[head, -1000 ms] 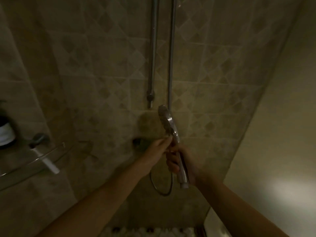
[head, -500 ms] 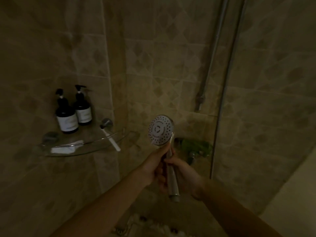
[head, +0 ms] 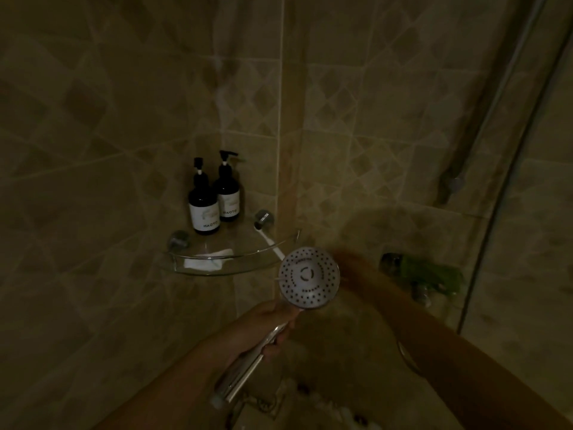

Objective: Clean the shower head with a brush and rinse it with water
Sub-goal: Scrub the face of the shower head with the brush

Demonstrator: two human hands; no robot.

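Note:
The shower head (head: 308,277) is round and white with dark nozzle holes, and its face is turned toward me. My left hand (head: 273,321) is shut around its chrome handle (head: 248,367). My right hand (head: 352,266) is blurred and stretched out just behind the head's right edge; its fingers are hidden. A white brush (head: 269,240) lies on the glass corner shelf (head: 223,262), its handle sticking out over the rim just above and left of the shower head.
Two dark pump bottles (head: 203,206) (head: 228,197) stand at the back of the shelf, with a white folded item (head: 206,262) in front. A tap (head: 423,276) is on the right wall, with a slide rail (head: 483,119) and hose (head: 508,187) above it. A floor mat (head: 313,401) lies below.
The view has swung left toward the corner shelf. My right hand has let go of the handle and moved up behind the shower head. My left hand now holds the handle alone.

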